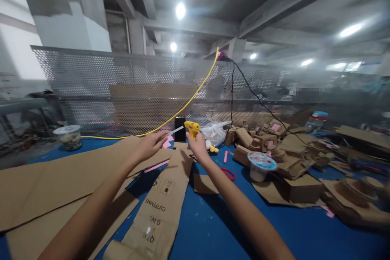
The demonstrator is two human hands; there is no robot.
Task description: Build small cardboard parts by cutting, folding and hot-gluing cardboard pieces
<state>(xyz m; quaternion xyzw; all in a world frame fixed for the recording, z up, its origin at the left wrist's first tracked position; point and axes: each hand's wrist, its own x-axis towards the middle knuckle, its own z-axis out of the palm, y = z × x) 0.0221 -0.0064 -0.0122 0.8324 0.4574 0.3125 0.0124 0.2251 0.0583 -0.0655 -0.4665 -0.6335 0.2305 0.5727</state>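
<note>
In my right hand point(198, 144) is a yellow glue gun point(191, 126), its nozzle pointing left, with my fingers wrapped round the handle. My left hand point(152, 144) pinches a thin whitish strip point(176, 130) whose far end reaches close to the gun's nozzle. Below both hands a long printed cardboard strip point(164, 203) runs toward me over the blue table. A dark phone point(180, 130) stands upright just behind the hands. Pink paper pieces point(167, 142) lie beneath the white strip.
Large cardboard sheets point(73, 170) cover the left side. On the right are a cup with a blue-patterned lid point(262, 161), cardboard pieces point(304, 189) and red-handled scissors point(228, 174). A yellow cable point(195, 96) hangs before a perforated metal screen point(85, 73). A tub point(68, 138) sits left.
</note>
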